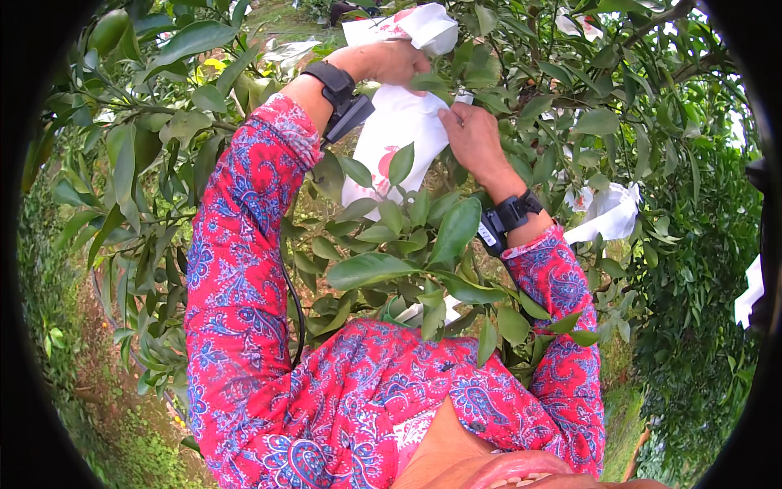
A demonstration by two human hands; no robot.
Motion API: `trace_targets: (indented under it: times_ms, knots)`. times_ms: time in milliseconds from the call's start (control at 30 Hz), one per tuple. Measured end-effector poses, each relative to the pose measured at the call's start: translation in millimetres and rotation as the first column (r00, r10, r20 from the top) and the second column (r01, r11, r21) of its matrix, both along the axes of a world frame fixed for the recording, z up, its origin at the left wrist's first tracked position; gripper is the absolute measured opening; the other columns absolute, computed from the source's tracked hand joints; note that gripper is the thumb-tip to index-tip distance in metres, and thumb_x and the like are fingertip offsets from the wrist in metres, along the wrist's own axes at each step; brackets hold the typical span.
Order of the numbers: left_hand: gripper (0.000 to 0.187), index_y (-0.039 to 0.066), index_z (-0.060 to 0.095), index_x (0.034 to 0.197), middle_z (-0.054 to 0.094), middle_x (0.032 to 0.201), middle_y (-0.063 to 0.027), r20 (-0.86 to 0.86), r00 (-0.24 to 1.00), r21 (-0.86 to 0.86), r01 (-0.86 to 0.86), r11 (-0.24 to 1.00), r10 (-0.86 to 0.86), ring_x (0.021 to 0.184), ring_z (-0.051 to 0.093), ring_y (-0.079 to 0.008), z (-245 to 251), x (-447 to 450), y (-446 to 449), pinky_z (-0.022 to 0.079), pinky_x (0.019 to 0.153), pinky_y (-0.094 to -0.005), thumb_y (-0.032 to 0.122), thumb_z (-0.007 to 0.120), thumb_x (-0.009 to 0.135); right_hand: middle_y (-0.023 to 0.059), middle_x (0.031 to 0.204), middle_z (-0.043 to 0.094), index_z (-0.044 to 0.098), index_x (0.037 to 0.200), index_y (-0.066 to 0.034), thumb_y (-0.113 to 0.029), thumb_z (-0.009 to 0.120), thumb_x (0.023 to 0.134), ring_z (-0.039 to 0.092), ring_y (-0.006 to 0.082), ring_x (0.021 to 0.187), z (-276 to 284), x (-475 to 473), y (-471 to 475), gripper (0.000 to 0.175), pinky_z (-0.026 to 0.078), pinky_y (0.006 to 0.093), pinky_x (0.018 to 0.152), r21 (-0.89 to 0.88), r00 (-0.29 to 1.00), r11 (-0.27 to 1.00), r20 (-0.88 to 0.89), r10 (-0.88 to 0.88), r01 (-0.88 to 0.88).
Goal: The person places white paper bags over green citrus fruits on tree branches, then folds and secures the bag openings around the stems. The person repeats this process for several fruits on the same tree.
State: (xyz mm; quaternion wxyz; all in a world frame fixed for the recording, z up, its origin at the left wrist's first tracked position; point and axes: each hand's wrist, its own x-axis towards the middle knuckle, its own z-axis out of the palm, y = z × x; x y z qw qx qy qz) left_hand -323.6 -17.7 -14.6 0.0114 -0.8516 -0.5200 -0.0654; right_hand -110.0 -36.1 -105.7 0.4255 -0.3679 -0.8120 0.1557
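Note:
A white paper fruit bag (397, 131) with red print hangs before me among the leaves of a fruit tree. My left hand (394, 64) curls over its top end, the fingertips partly behind a leaf. At the bag's upper right edge, my right hand (479, 137) pinches the paper between thumb and bent fingers. Whether a fruit is inside cannot be seen. Just beyond my left hand is another white paper bag (437, 30), also printed in red. Leaves cover part of the held bag's lower end.
More white bags hang at the right (611, 211) and far left (290, 52). Green fruit (110, 30) is at upper left. Leafy twigs (372, 269) stand between my arms and chest. A green container (397, 308) with white paper sits at my waist, partly hidden.

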Motion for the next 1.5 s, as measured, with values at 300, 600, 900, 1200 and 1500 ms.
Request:
trace_targets:
  times_ms: [300,600,900,1200,1500]
  knots:
    - [0.015,0.003,0.065,0.091,0.064,0.077,-0.0180,0.402,0.900,0.383,0.004,0.924,-0.171,0.071,0.062,-0.0267,-51.4,2.3,13.8,0.049,0.068,-0.0391,0.014,0.057,0.086,0.0237,0.069,0.059,0.060,0.073,0.0022,-0.025,0.064,0.088,0.055,0.0423,0.065,-0.4,2.8,17.8,0.031,0.045,0.0447,0.063,-0.044,0.998,0.997,-0.037,0.054,-0.056]
    - [0.040,0.002,0.068,0.105,0.069,0.093,-0.0198,0.574,0.755,-0.069,-0.342,0.937,0.318,0.084,0.069,-0.0274,-30.3,2.2,-1.7,0.054,0.075,-0.0365,0.034,0.062,0.083,0.0216,0.072,0.061,0.063,0.076,-0.0003,-0.025,0.063,0.088,0.059,0.0426,0.070,-9.2,-5.5,10.3,0.027,0.046,0.0474,0.065,0.096,0.994,0.991,-0.037,0.102,-0.098]
    - [0.036,0.003,0.069,0.105,0.070,0.097,-0.0194,0.066,0.744,-0.369,-0.601,0.709,0.665,0.086,0.069,-0.0273,-20.4,-15.8,1.9,0.054,0.076,-0.0377,0.030,0.060,0.083,0.0203,0.065,0.055,0.059,0.076,0.0020,-0.024,0.063,0.089,0.052,0.0380,0.060,-11.5,-21.6,0.5,0.030,0.042,0.0438,0.059,0.138,0.985,0.976,-0.027,0.172,-0.166]
    - [0.025,0.000,0.068,0.091,0.068,0.093,-0.0202,0.176,0.952,0.250,-0.290,0.924,0.251,0.086,0.065,-0.0327,-45.2,-7.5,34.6,0.050,0.082,-0.0409,0.021,0.061,0.078,0.0213,0.080,0.060,0.059,0.076,0.0002,-0.023,0.064,0.086,0.057,0.0426,0.076,-13.4,-12.2,1.4,0.026,0.045,0.0474,0.068,0.179,0.991,0.978,-0.059,0.116,-0.104]
    - [0.027,0.013,0.072,0.100,0.069,0.095,-0.0182,-0.006,0.988,0.386,-0.140,0.912,0.154,0.089,0.067,-0.0328,-35.5,9.8,42.9,0.052,0.080,-0.0415,0.030,0.055,0.089,0.0211,0.079,0.060,0.063,0.080,0.0024,-0.019,0.068,0.084,0.059,0.0387,0.073,1.4,8.8,23.5,0.022,0.046,0.0429,0.067,0.200,0.973,0.970,-0.157,0.172,-0.139]
